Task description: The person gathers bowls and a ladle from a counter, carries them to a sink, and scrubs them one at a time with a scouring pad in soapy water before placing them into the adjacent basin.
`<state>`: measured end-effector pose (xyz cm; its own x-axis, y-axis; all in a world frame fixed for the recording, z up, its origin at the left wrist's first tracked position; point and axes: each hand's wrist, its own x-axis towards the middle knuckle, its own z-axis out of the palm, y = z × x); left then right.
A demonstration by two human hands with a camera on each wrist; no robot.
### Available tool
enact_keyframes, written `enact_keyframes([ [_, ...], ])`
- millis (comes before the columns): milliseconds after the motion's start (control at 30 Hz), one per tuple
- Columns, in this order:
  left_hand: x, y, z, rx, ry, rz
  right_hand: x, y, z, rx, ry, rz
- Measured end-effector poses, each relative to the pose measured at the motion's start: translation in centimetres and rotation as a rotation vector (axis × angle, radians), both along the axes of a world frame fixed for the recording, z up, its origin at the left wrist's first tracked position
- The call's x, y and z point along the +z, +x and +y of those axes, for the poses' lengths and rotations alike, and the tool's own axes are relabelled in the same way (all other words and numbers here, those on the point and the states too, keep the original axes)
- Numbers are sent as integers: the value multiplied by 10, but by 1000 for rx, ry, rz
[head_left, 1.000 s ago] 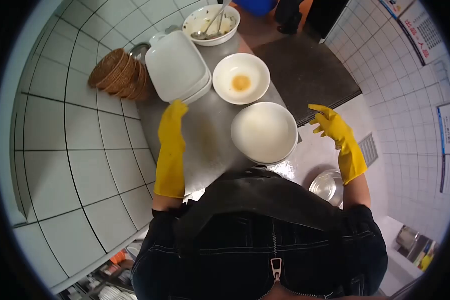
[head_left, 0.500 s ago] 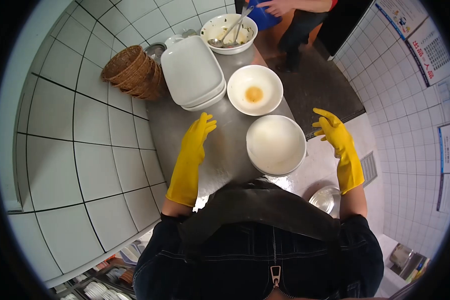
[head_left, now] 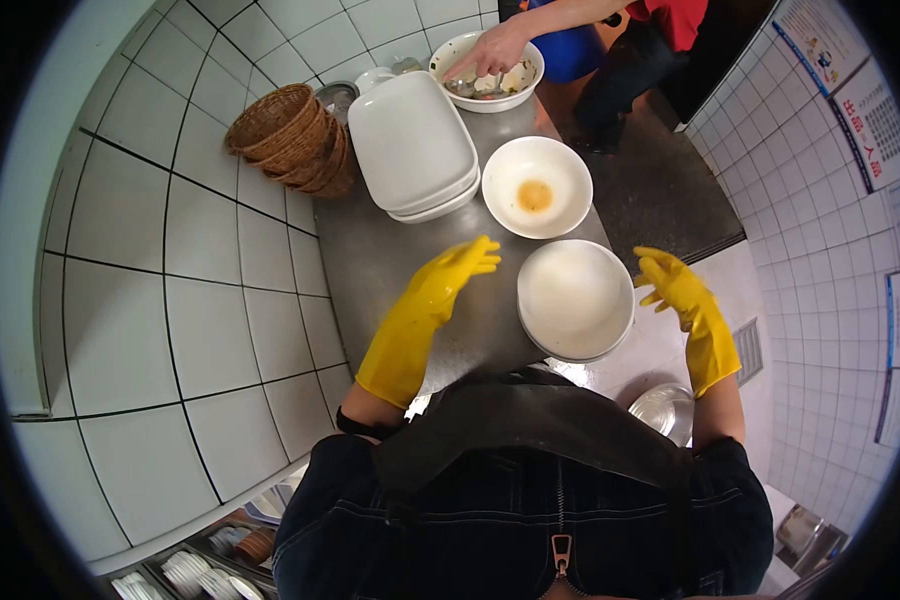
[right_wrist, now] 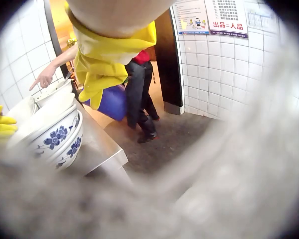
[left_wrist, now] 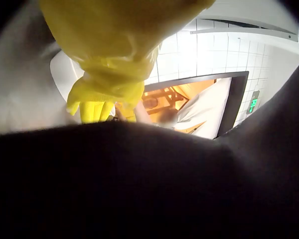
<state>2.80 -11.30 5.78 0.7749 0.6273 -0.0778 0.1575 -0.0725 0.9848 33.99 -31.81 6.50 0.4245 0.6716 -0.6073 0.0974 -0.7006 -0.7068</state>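
Two stacked bowls [head_left: 575, 300] sit between left hand [head_left: 460, 262] and right hand [head_left: 670, 282] — both hands spread, empty

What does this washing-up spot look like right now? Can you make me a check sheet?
Surface: steel counter, grey and crowded with crockery.
Job's things: stack of white bowls at the near edge, with blue flowers on the outside.
Clutter: bowl with an orange stain; stacked white dishes; baskets; dirty bowl with another person's hand at it.
Hands: left hand and right hand, in yellow gloves, open on either side of the stack and holding nothing.
Cables: nothing seen.
Surroundings: white tiled wall; blue tub; metal bowl lower down.
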Motion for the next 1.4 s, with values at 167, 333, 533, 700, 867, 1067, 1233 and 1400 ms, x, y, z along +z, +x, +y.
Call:
enact_keyframes([
  [167,-88,5,-14,-123,673,238,-20,-18,-16,-29,54,200],
  [333,-56,57,-29,-130,-445,227,-56,-34,-14,-158,184,342],
  [533,-113,69,-39,6,-655,56,-114,-45,-11,-380,315,671],
  [700,-101,66,-44,-42,-677,14,-124,-47,-15,-498,334,592],
  [867,-118,71,-48,21,-809,-152,-125,-47,-8,-476,441,718],
  [1067,-108,68,-52,102,-892,-86,-125,-49,-10,-456,414,678],
  [1233,-141,72,-43,88,-970,-120,-116,-52,-10,-432,439,645],
  [1400,-161,72,-47,147,-1042,-218,-112,-53,-8,-428,415,599],
])
